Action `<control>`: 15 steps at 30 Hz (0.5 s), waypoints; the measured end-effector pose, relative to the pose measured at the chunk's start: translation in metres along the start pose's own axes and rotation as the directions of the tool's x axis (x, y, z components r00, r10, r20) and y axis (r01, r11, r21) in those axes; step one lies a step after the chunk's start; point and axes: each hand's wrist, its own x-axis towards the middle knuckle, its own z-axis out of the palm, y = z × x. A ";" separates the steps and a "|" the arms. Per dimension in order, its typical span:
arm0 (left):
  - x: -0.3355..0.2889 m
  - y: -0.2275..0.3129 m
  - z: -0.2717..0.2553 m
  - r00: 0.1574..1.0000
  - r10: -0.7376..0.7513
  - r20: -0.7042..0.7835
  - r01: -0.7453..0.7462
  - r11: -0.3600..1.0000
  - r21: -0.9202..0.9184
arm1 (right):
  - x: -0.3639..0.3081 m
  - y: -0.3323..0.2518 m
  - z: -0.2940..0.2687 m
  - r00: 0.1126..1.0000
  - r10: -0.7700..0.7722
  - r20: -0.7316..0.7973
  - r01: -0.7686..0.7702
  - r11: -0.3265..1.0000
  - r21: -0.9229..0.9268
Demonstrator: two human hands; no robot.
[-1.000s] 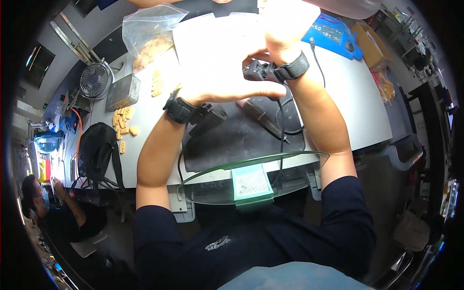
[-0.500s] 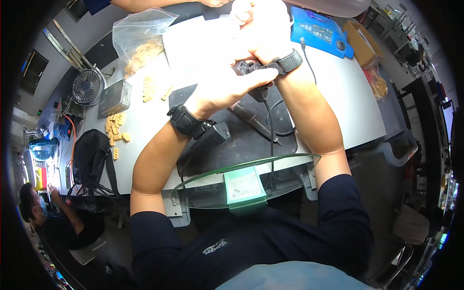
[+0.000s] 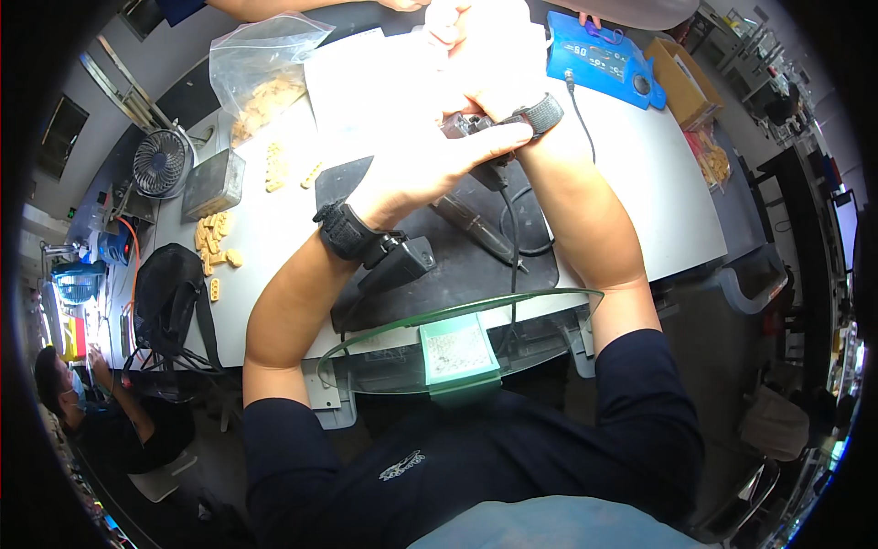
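Note:
My left hand [image 3: 416,169] reaches across to my right wrist. Its thumb lies along a black strap [image 3: 540,117], and the hand closes round the small black device [image 3: 465,125] fixed there, from which a cable hangs. Bright glare washes out my right hand [image 3: 485,50]; its fingers look curled, but I cannot make out anything in them. My left wrist carries a similar black strap [image 3: 343,231] with a black device [image 3: 402,263]. Below my hands, a dark tapered tool [image 3: 480,233] lies on a black mat [image 3: 448,279].
A blue control box [image 3: 599,59] with a knob stands far right, beside a cardboard box [image 3: 681,87]. Leftward are a bag of tan pieces [image 3: 270,96], loose tan pieces [image 3: 212,236], a metal block [image 3: 213,183] and a fan [image 3: 163,163]. A curved glass edge [image 3: 457,311] holds a green tray [image 3: 428,352] near me.
My hands stay together at the right wrist, with little movement. The whole view has shifted slightly. Another person's fingertips now show at the blue control box's far edge.

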 end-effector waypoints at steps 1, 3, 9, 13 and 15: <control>0.000 -0.003 -0.003 0.996 0.087 -0.008 -0.086 0.992 0.091 | -0.009 -0.005 0.002 1.000 -0.004 -0.007 0.004 1.000 0.026; 0.000 -0.001 -0.004 0.999 -0.039 -0.016 0.040 0.997 0.070 | -0.013 -0.006 0.004 1.000 -0.004 -0.017 0.005 0.998 0.064; -0.002 0.009 -0.004 0.982 -0.186 -0.009 0.187 0.981 0.059 | -0.016 0.007 0.012 0.998 -0.009 -0.059 0.020 0.981 0.193; -0.004 0.017 -0.009 0.978 -0.190 0.082 0.173 0.968 0.182 | -0.017 0.016 0.010 0.996 -0.016 -0.093 0.041 0.962 0.270; -0.005 0.015 -0.013 0.963 -0.247 0.105 0.231 0.962 0.148 | -0.018 0.020 0.008 0.993 -0.017 -0.114 0.051 0.953 0.299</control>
